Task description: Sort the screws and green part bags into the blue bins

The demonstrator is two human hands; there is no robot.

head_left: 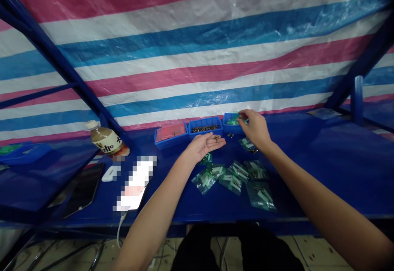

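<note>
My left hand [207,144] is palm up in front of the middle blue bin, with small brass-coloured pieces [217,138] lying on its fingers. That middle bin [205,134] holds many small dark metal parts. My right hand [250,124] is at the right blue bin [228,129], its thumb and fingertips pinched at the green plastic bags [233,120] there; what they grip is too small to make out. Several clear green bags with pale strips and metal pieces, such as one bag [261,196], lie on the blue table between my forearms.
At the left stand a red-topped blue bin [171,137], a drink bottle [107,140], a lit phone [138,184] with a cable, a white case [109,173] and a dark tablet [84,191]. Blue metal posts and a striped sheet [197,57] rise behind the table [323,164].
</note>
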